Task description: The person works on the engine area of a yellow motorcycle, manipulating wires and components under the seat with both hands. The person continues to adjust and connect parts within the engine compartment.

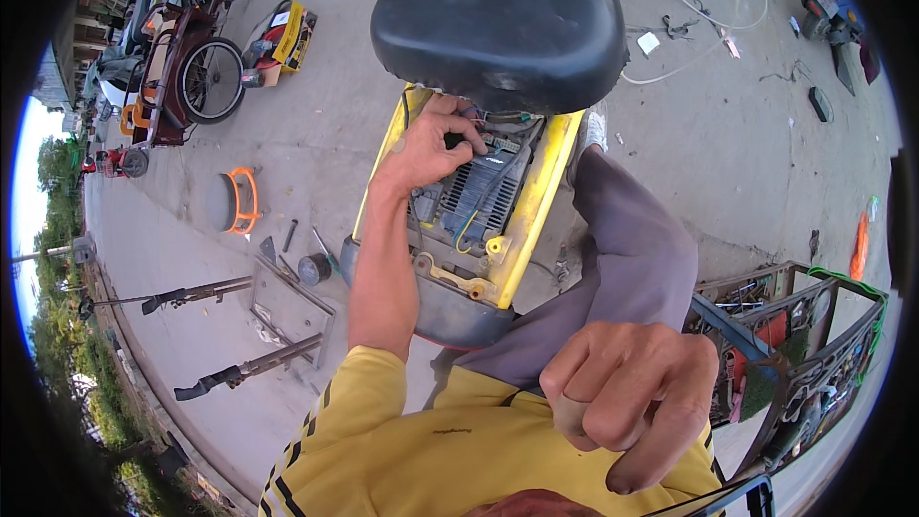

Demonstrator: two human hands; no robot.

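A yellow scooter body [541, 201] stands in front of me with its black seat [498, 19] tipped up. Under the seat lies an open compartment holding a grey finned controller box [479, 191] and a bundle of coloured wires [493, 120]. My left hand [426, 148] reaches into it, with the fingers curled around the wires at the box's top edge. My right hand [627, 397] hangs close to the camera above my grey trouser leg [632, 249], its fingers curled into a loose fist. Nothing shows in that fist.
An orange-rimmed stool [235, 201], loose hand tools [311, 263] and a metal frame with two handle bars [278, 316] lie on the concrete at left. A wheeled cart [182, 67] stands far left. A metal tool rack [795, 354] sits at right. White cables [699, 29] trail at top right.
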